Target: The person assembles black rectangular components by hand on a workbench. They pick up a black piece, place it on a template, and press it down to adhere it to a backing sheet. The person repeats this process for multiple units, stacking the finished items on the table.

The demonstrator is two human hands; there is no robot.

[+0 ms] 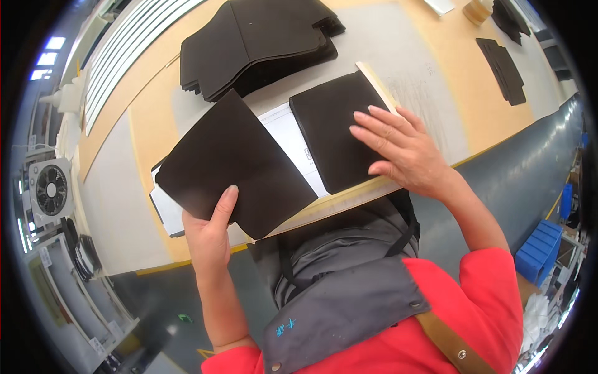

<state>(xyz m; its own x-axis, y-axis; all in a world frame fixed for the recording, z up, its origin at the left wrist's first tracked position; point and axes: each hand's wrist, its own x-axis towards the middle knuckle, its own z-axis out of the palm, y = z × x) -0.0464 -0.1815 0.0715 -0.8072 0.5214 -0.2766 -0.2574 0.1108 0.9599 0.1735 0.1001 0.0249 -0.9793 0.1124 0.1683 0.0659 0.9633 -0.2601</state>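
Left hand clamped on 1 black sheet; right hand, thumb apart, spread over a black panel at right; far, a black stack.

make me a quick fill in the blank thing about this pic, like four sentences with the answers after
1. The left hand grips a black sheet, with its ____ lying on the upper face.
2. The dark panel below the right hand lies to the ____ of the held sheet in the picture.
3. The plastic crate beyond the right elbow is ____ in colour.
4. The fan is near the picture's ____ edge.

Missing words: thumb; right; blue; left
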